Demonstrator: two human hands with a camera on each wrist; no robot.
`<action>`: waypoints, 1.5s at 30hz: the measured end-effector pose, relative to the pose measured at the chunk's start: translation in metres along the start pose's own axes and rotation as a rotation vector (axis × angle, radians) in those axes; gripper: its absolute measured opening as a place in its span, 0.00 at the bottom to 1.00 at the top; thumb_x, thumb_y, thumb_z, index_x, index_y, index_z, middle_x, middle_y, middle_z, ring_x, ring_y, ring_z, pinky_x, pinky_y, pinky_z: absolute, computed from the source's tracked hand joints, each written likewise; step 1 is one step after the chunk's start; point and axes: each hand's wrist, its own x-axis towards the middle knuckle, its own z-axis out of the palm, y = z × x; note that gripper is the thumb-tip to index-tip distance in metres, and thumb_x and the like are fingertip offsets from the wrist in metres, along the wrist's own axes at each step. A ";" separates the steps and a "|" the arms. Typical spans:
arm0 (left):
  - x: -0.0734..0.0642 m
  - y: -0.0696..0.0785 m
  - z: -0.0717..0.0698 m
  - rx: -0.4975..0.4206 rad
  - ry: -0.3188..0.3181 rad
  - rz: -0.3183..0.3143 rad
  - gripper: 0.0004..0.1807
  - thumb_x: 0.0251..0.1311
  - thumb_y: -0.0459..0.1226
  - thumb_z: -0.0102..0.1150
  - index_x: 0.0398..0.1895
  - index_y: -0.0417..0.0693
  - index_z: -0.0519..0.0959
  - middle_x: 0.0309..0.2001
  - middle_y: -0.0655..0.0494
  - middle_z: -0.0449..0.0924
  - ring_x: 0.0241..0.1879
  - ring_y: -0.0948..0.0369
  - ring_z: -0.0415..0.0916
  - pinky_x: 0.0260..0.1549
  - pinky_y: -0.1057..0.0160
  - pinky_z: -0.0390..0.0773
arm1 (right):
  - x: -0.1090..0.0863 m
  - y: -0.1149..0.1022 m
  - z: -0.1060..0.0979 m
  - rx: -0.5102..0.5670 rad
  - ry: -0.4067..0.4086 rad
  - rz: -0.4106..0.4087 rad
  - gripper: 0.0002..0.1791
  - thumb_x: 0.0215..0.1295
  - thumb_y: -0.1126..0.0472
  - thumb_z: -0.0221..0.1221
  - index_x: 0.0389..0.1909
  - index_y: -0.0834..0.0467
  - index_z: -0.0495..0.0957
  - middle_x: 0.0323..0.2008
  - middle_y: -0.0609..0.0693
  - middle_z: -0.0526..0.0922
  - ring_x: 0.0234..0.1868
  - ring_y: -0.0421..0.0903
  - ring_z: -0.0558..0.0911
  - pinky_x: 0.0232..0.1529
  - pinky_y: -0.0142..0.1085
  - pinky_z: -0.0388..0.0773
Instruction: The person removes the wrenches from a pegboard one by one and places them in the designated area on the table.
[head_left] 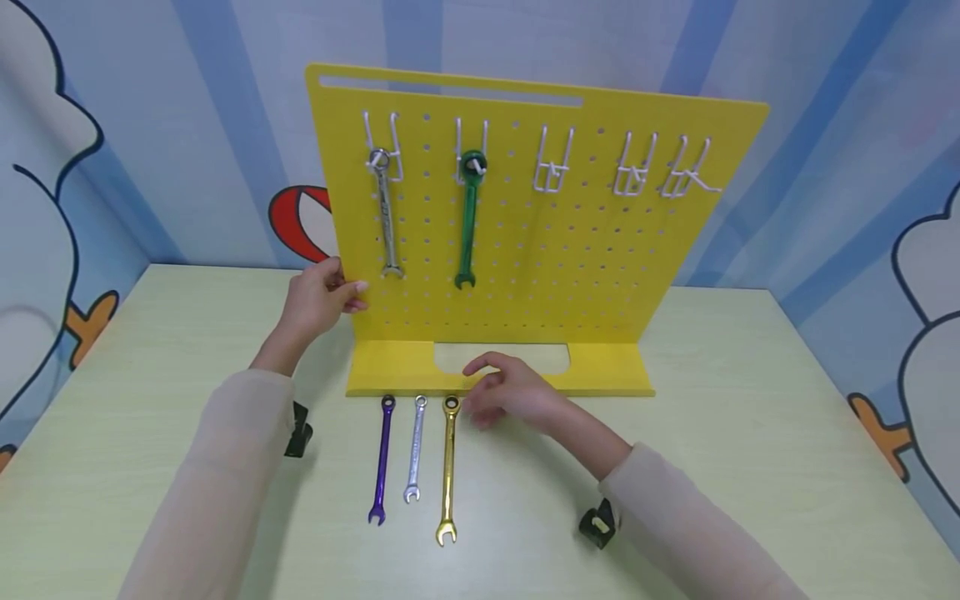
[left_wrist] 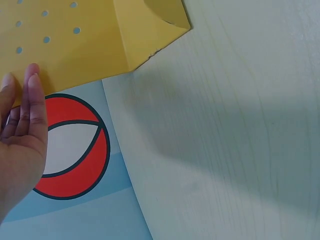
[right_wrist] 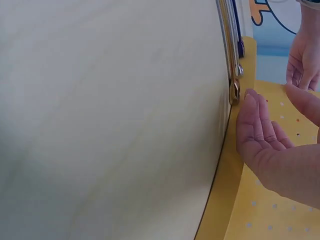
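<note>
My left hand (head_left: 318,296) holds the left edge of a yellow pegboard (head_left: 555,267), pinching it between thumb and fingers. In the left wrist view, the fingers (left_wrist: 36,102) overlap the board's edge. My right hand (head_left: 513,392) hovers by the board's base with loosely bent fingers and nothing in them. Right beside its fingertips is the ring end of a gold wrench (head_left: 448,467), also seen in the right wrist view. A small silver wrench (head_left: 416,450) and a purple wrench (head_left: 382,458) lie to the left of it. A silver wrench (head_left: 386,217) and a green wrench (head_left: 468,225) hang on the board.
White hooks (head_left: 551,171) without wrenches are fixed along the board's upper right. The board stands on a pale wooden table (head_left: 750,467), its base (head_left: 607,375) facing me. Behind it hangs a blue cartoon-printed backdrop (head_left: 495,42).
</note>
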 end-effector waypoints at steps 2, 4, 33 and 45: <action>-0.001 0.001 -0.001 0.000 -0.005 0.009 0.16 0.62 0.36 0.53 0.50 0.36 0.70 0.40 0.40 0.75 0.37 0.51 0.80 0.41 0.56 0.79 | 0.000 -0.003 -0.003 0.009 -0.002 -0.016 0.22 0.59 0.73 0.56 0.55 0.66 0.65 0.35 0.60 0.80 0.34 0.54 0.81 0.38 0.42 0.80; -0.002 0.002 -0.001 -0.002 -0.006 0.017 0.16 0.62 0.36 0.53 0.50 0.36 0.70 0.39 0.40 0.75 0.37 0.50 0.80 0.41 0.56 0.79 | 0.001 -0.006 -0.006 0.023 -0.004 -0.040 0.23 0.59 0.73 0.55 0.56 0.66 0.64 0.39 0.62 0.79 0.39 0.56 0.80 0.41 0.43 0.80; -0.001 0.000 -0.001 -0.008 -0.003 0.018 0.16 0.62 0.37 0.53 0.49 0.36 0.70 0.39 0.41 0.75 0.36 0.51 0.80 0.41 0.56 0.79 | 0.000 -0.058 -0.036 0.119 0.045 -0.284 0.32 0.59 0.74 0.54 0.64 0.62 0.56 0.60 0.64 0.64 0.58 0.64 0.66 0.52 0.45 0.73; -0.001 -0.001 -0.001 -0.020 -0.007 0.020 0.16 0.62 0.37 0.53 0.50 0.36 0.70 0.39 0.41 0.74 0.36 0.51 0.80 0.40 0.56 0.79 | -0.003 -0.079 -0.042 0.118 0.107 -0.372 0.32 0.59 0.73 0.56 0.64 0.60 0.58 0.59 0.61 0.66 0.57 0.61 0.67 0.56 0.50 0.68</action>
